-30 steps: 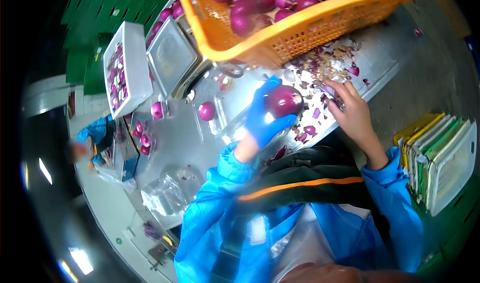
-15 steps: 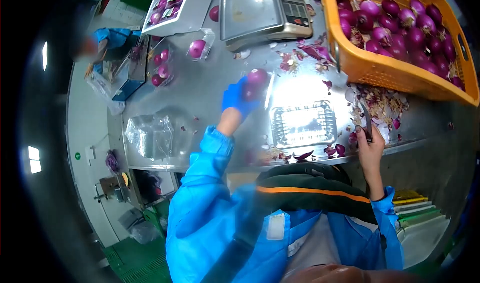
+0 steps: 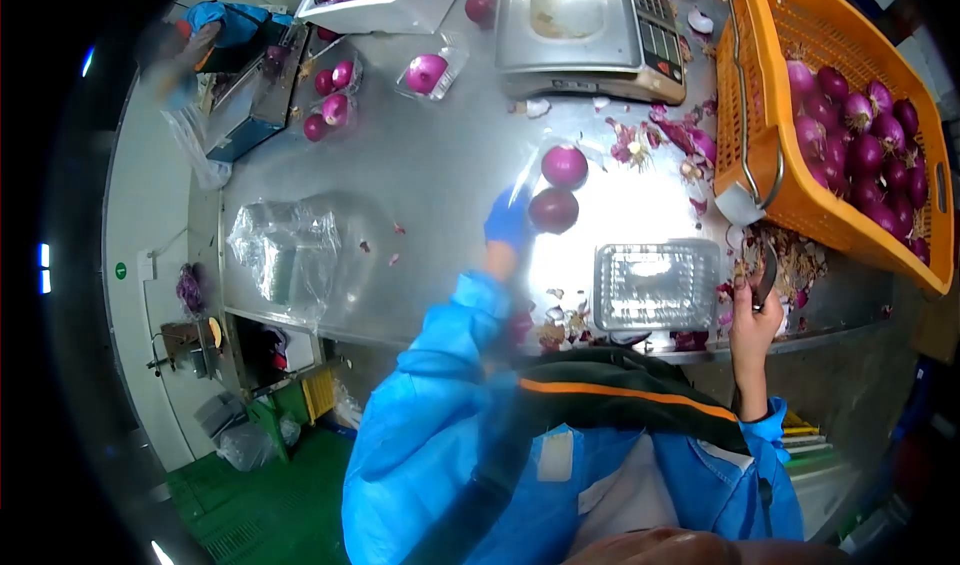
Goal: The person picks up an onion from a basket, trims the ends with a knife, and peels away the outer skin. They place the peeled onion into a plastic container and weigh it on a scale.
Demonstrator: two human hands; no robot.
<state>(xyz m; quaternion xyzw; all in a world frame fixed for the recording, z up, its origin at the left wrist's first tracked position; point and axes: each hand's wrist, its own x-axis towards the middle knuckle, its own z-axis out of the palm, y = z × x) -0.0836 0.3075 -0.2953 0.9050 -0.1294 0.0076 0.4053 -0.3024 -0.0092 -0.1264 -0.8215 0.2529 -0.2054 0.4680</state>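
My left hand (image 3: 508, 219), in a blue glove, is just left of two red onions, an upper onion (image 3: 564, 166) and a lower onion (image 3: 553, 210). Faint clear plastic shows around the pair. Motion smears the gloved fingers. In my bare right hand (image 3: 757, 317) is a knife (image 3: 766, 277) with a dark curved blade, held near the table's front edge. Between the hands lies a clear plastic tray (image 3: 657, 287) with a ribbed bottom. Onion skins (image 3: 795, 260) are scattered beyond the knife.
A metal scale (image 3: 575, 30) stands at the back, beside an orange crate (image 3: 745, 95) of red onions. Packed onions (image 3: 428, 73) and a white foam box (image 3: 420, 5) are at back left. Clear plastic bags (image 3: 285, 255) lie left. A co-worker's blue sleeve (image 3: 235, 25) shows at far left.
My left hand has come off the top of the two onions to their left side, uncovering them. The whole view has shifted; my right hand still holds the knife.
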